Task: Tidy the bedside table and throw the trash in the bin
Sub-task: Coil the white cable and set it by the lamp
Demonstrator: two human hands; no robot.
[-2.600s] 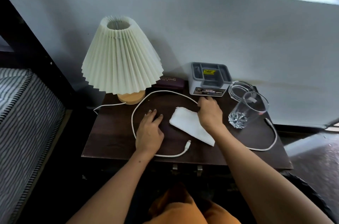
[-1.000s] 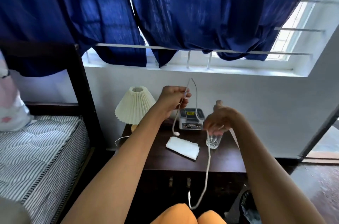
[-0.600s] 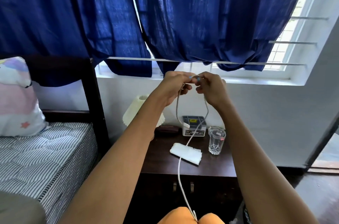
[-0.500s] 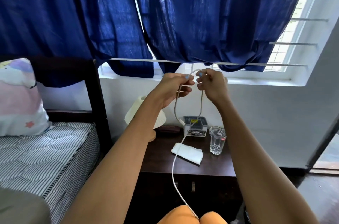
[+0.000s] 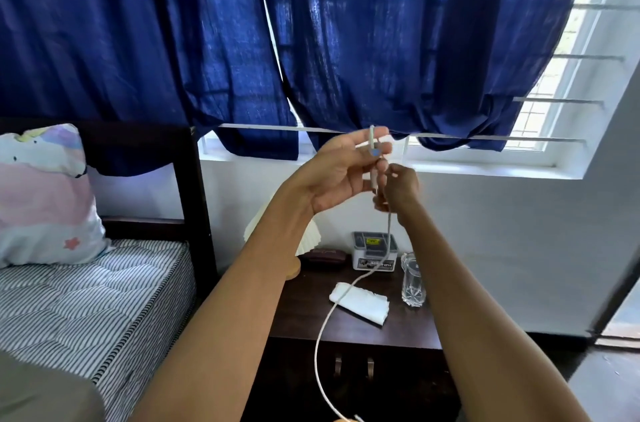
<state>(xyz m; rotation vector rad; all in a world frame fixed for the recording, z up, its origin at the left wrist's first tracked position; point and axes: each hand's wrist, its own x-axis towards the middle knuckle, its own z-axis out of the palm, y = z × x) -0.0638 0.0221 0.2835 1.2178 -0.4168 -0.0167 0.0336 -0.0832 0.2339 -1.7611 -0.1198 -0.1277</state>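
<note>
I hold a white charging cable (image 5: 323,328) up in front of the window. My left hand (image 5: 341,172) pinches a folded loop of it near the top. My right hand (image 5: 398,188) grips the cable just below and to the right. The rest of the cable hangs down in a curve past the dark bedside table (image 5: 311,321), its plug end at the bottom edge of the view. On the table lie a folded white tissue (image 5: 360,304), a clear glass (image 5: 412,283), a grey organizer box (image 5: 372,250) and a dark case (image 5: 323,253).
A pleated lamp shade (image 5: 308,238) is mostly hidden behind my left forearm. A bed with a striped mattress (image 5: 90,293) and a pillow (image 5: 38,196) stands at the left. Blue curtains (image 5: 311,41) hang over the window. A doorway opens at the right.
Both hands lifted the cable off the table and raised it. My right hand has slid down below my left, folding the cable into a loop. My head tilted up towards the window.
</note>
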